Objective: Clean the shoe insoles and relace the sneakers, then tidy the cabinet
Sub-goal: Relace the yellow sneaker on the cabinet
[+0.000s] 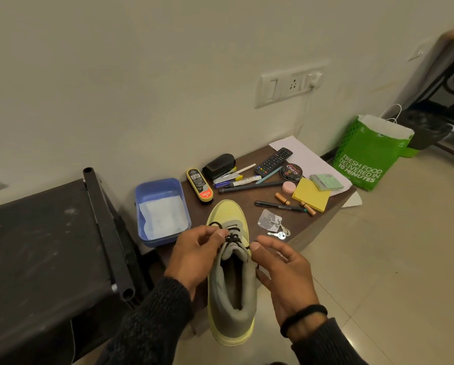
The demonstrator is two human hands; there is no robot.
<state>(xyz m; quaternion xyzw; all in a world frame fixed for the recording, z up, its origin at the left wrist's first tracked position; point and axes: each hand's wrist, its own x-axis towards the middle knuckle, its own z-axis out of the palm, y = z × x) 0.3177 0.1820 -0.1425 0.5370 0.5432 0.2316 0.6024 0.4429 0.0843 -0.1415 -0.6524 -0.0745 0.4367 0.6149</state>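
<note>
Both hands work at the throat of a yellow and grey sneaker point(231, 280) that lies toe-far on the near edge of a low brown table point(323, 222), its heel hanging off toward the person. On the left side of the shoe, the left hand point(197, 255) pinches the black lace point(230, 237) between thumb and forefinger just above the tongue. Opposite it, the right hand point(281, 270) has its fingers loosely spread and its thumb tip against the right eyelet row (whether it actually grips the lace end I cannot tell). A dark band sits on the right wrist.

Left of the table stands a dark cabinet point(41, 246) with a scuffed top. Far right on the floor leans a green paper bag point(371, 156). A blue tub point(162, 206) with a white cloth point(161, 217) in it sits on the table's left part, just left of the sneaker's toe. White paper point(307, 156) lies at the far right corner of the table, with a black remote point(273, 161) on it.

Beyond the toe lie a yellow shoe-polish applicator point(200, 189) and a black brush point(219, 164), then a cluster of pens point(233, 180) and a long dark rod point(252, 187). A round polish tin point(291, 171) sits near the remote. Yellow sticky notes point(311, 194) lie right of it, with a green pad point(326, 181) just behind. A black pen point(280, 206) lies near two small batteries point(282, 198), and a pink disc point(289, 187) sits by the rod's end. Keys point(280, 233) rest just right of the sneaker.
</note>
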